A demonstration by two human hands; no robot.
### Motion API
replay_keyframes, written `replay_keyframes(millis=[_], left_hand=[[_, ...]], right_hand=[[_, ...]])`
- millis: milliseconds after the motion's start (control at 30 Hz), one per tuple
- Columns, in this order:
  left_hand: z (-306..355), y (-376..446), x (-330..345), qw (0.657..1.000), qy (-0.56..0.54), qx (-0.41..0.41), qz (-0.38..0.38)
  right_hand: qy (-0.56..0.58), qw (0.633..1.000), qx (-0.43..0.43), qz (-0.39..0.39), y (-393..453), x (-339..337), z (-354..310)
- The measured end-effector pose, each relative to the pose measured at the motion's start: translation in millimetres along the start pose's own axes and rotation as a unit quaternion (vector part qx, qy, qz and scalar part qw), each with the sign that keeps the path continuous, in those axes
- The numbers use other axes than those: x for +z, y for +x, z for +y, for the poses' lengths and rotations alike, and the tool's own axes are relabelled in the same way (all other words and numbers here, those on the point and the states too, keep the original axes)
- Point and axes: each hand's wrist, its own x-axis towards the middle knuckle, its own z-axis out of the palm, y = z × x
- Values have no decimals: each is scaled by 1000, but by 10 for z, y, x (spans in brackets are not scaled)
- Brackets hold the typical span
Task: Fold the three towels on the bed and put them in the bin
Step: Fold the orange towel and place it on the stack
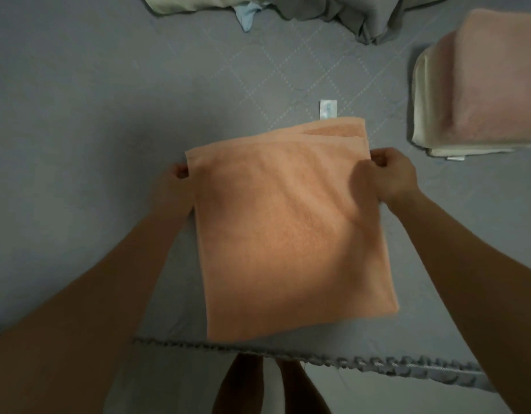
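Grey quilted bed (pixel 79 115), diamond stitching, ruffled near edge (pixel 377 364); rumpled grey and green bedding (pixel 333 13) at far side; dim light.

A rumpled grey blanket (pixel 347 16) is seen bunched along the far edge, with a pale green cloth (pixel 180 3) lying to its left. A small light blue fabric piece (pixel 247 14) is tucked between the two. A grey ruffled trim (pixel 318 358) is seen running along the near edge.

Bare bed (pixel 79 115) lies left of the towel (pixel 288 228); folded stack (pixel 473 94) blocks right; crumpled bedding (pixel 347 16) beyond.
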Motion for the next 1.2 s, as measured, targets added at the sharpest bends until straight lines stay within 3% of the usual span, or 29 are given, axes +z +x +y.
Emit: replay_keyframes(millis=[167, 333, 500, 667, 900, 1067, 1200], left_hand=[[30, 214, -51, 999, 0, 35, 35], [-53, 174, -131, 995, -93, 17, 34], [-66, 220, -78, 996, -85, 2, 31], [7, 219, -53, 997, -70, 41, 13], [88, 201, -86, 997, -29, 69, 30], [63, 36, -28, 993, -69, 61, 68], [35, 5, 96, 993, -59, 47, 91]], right_hand=[[-2, 1000, 5, 30, 256, 108, -215], [59, 992, -59, 98, 294, 22, -391], [28, 992, -72, 95, 347, 96, -404], [-90, 986, -132, 50, 399, 122, -315], [-76, 989, -123, 36, 426, 1, -445], [43, 976, -168, 128, 514, -108, -686], [8, 986, -139, 89, 732, 72, -799]])
